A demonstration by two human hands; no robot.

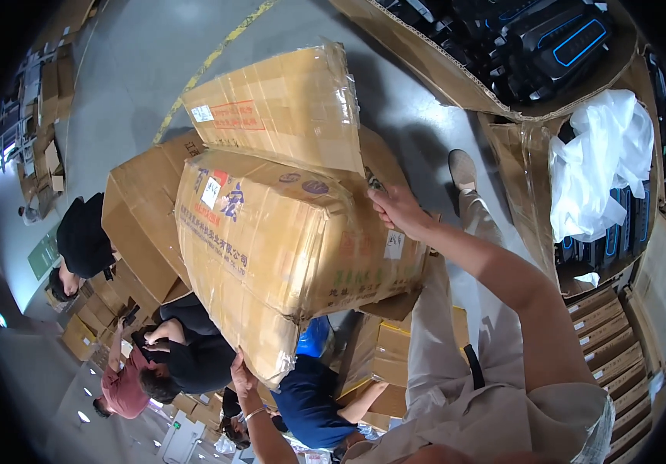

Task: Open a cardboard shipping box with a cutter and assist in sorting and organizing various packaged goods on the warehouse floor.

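Note:
A large, worn cardboard box point(255, 224) with printed sides, labels and clear tape is tilted in front of me. Its broad flap point(286, 108) stands raised along the far side. At the box's near-left corner, my left hand point(242, 373) is closed on the cardboard, with a pale band around the wrist. My right hand point(396, 210) makes a fist beside the right end of the flap. A small dark tool point(375, 182) pokes out of that fist against the cardboard edge; the fingers cover most of it, so its exact kind is unclear.
Another open carton point(136, 209) adjoins on the left. To the right, one big carton holds black cases point(557, 46) with blue trim; white plastic sheeting point(603, 162) lies over another. Narrow boxes point(611, 363) line the lower right. Several people work nearby, one in navy point(310, 402).

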